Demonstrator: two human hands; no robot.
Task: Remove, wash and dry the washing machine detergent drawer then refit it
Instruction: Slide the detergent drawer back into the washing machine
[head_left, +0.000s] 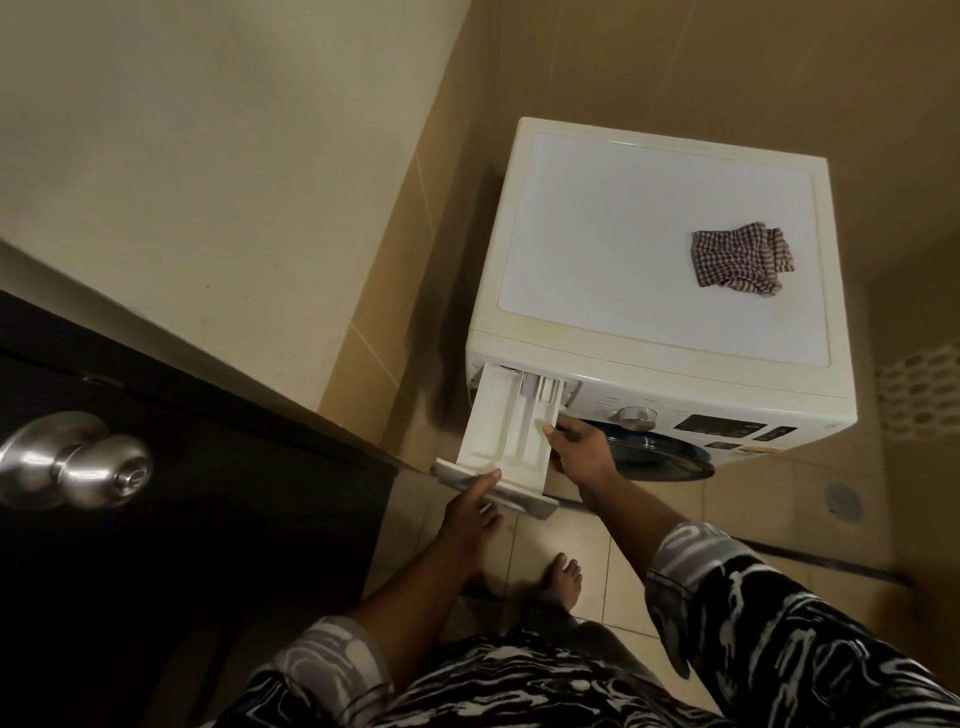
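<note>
Plastic detergent drawer (511, 426), long and white, jutted from the washing machine (660, 249); my left hand (470, 512) gripped its grey front, my right hand (579, 447) clasped its side wall.

The washing machine (660, 270) is set in a corner, walls behind it and to its left. On its top, toward the right rear, a cloth (742, 260) is laid. From the upper left of its front, the detergent drawer (506, 431) is drawn far out toward the viewer (its rear end is seen inside the slot). The left hand (470, 512) is placed at the drawer's front panel, the right hand (579, 447) at the drawer's right side, just before the round door (660, 460). A dial (636, 415) is found right of the slot. A door with a knob (78, 457) is seen at the left, and a bare foot (563, 577) on the floor below the drawer.
</note>
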